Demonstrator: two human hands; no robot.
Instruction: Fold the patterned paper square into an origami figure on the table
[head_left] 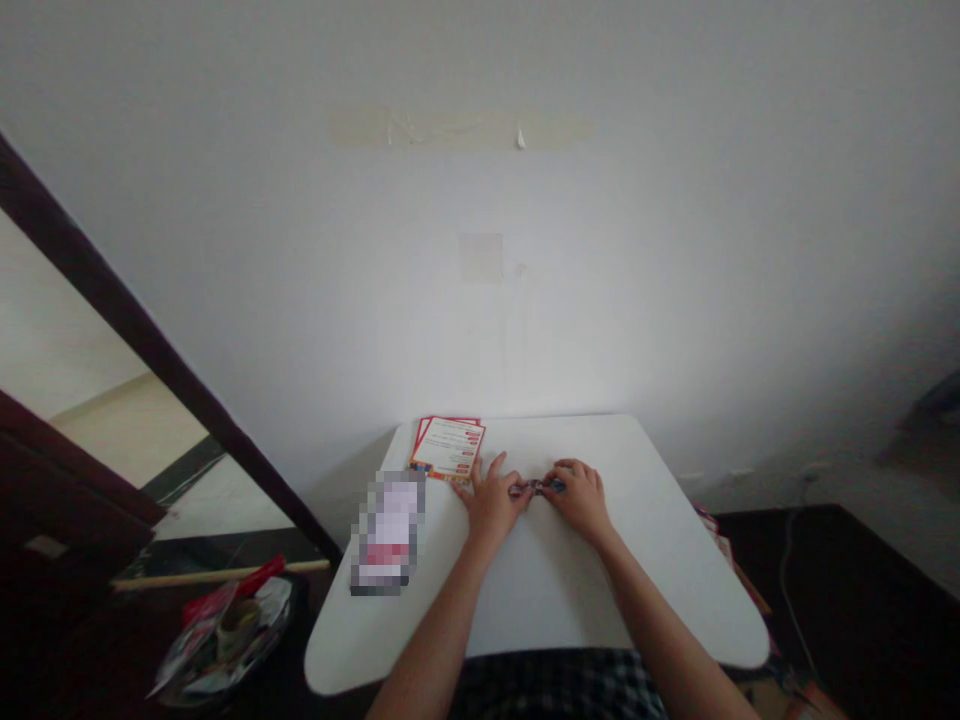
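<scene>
Above the white table (547,580), my left hand (491,503) and my right hand (579,497) face each other with a narrow, dark, printed strip (536,487) between them. The strip looks like folded paper, but it is too small to be sure. My left thumb and index finger pinch its left end, while that hand's other fingers spread toward the printed cards (448,443). My right fingers close on the other end and partly hide it. To the left of my left hand lies a blurred, phone-shaped object (390,525).
A white wall (570,330) rises directly behind the table. On the floor at left stands a bin (232,640) with rubbish in a plastic bag, near a wooden stick (217,575). A cable (787,570) hangs down at right.
</scene>
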